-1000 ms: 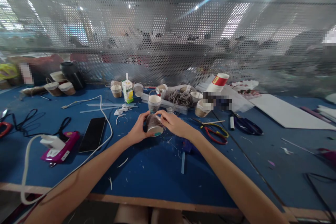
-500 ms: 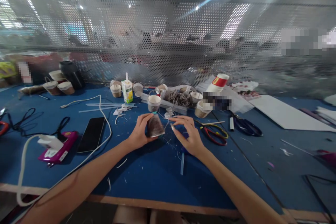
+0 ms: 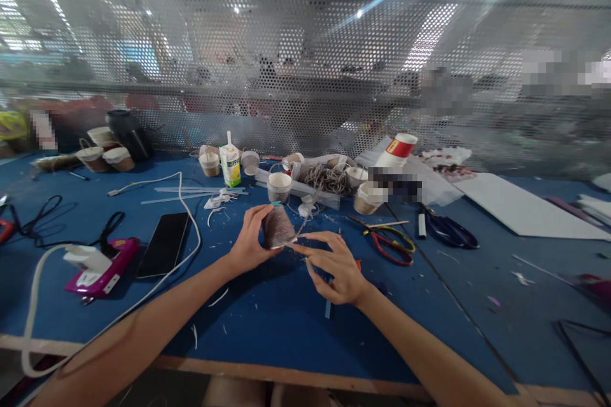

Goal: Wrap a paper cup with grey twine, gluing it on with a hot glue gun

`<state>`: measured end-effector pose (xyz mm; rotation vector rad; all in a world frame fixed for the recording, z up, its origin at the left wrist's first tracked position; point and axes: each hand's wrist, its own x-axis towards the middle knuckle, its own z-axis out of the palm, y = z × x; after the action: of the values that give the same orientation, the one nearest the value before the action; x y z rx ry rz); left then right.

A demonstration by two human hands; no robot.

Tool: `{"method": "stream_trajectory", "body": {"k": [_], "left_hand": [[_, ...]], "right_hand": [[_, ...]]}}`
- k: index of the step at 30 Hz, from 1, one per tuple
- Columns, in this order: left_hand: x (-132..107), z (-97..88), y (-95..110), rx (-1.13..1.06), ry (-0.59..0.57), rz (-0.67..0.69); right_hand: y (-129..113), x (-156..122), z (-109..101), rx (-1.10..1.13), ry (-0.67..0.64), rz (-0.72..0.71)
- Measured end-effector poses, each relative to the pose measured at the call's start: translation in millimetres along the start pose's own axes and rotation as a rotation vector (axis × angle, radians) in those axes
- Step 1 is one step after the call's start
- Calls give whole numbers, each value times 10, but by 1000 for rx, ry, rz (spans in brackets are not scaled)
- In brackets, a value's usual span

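My left hand [image 3: 249, 243] grips a small brown tapered cup [image 3: 279, 227], which lies tilted on its side above the blue table. A pale rim faces right and down, and a bit of turquoise shows at its top end. My right hand [image 3: 334, 267] has its index and middle fingers stretched out, the tips at the cup's lower right rim; the thumb stays apart below. No held thing can be made out in that hand. Behind it a bit of orange-red [image 3: 358, 264] and a clear strip [image 3: 328, 309] are partly hidden. A white paper cup [image 3: 279, 187] stands just beyond.
Left lie a black phone [image 3: 163, 245], a purple power strip [image 3: 102, 270] and a white cable [image 3: 198, 238]. Red-yellow scissors [image 3: 391, 245] and blue-handled scissors [image 3: 451, 230] lie right. Farther back are a drink carton [image 3: 231, 166], grey cord [image 3: 327, 178] and a perforated metal screen [image 3: 286, 76].
My right hand has moved down and left, bringing its fingertips to the cup's rim. My left hand has shifted slightly left and turned the cup a little.
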<state>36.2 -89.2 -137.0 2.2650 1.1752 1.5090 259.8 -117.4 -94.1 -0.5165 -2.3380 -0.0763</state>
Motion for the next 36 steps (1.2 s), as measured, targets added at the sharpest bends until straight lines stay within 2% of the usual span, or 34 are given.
{"method": "stream_trajectory", "body": {"k": [7,13,26,30,36], "left_hand": [[-3,5,-21,-12,11,20],[-9,1,-11,-15,5,20],[-20,3,-13,2,-28,-7],[-15,7,-8,2,-20,8],[-12,5,1,-1,-23,-8]], "right_hand": [[-27,27,0,37,-25,-4],[-43,1,-26,33,43,-9],[-44,-9,-2,70,-38,43],[-70,-3,-22,58,18,35],[-64,0,8,1,-54,1]]}}
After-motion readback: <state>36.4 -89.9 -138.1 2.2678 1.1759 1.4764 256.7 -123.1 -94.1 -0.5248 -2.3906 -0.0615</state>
